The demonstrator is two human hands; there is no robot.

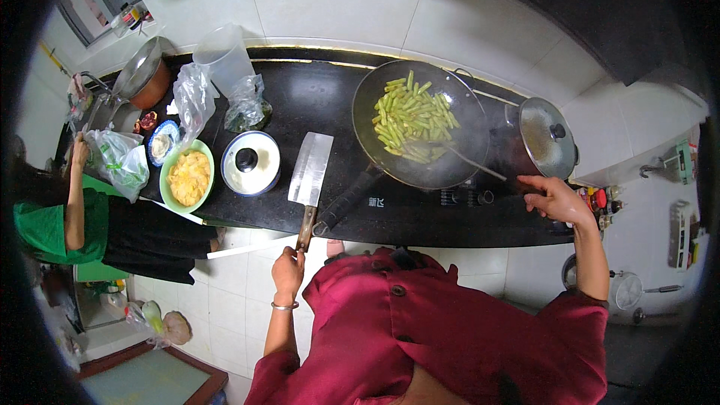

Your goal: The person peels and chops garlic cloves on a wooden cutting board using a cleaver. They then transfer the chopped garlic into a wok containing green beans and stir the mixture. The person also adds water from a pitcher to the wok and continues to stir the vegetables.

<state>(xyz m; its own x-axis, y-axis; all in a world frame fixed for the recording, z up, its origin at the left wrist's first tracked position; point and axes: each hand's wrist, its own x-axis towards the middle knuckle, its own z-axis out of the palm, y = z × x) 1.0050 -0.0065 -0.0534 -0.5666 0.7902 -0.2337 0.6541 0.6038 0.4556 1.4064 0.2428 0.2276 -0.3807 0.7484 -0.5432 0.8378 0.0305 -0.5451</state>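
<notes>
My left hand (288, 274), a bangle at its wrist, has its curled fingers at the butt of a cleaver's wooden handle. The cleaver (311, 171) lies with its blade on the black countertop and its handle past the front edge. My right hand (554, 201) is empty, fingers apart, just beyond the free end of a thin utensil handle (478, 165). That handle leans over the rim of a wok (472, 107); its head is hidden among cut green beans (413, 118). Steam rises from the wok, whose wrapped handle (351, 197) points towards me.
A lidded pot (545, 138) stands right of the wok. Leftward are a lidded white bowl (251, 163), a green bowl of yellow food (187, 180), plastic bags (118, 160) and a translucent pitcher (225, 56). Another person (62, 228) in green stands at the far left.
</notes>
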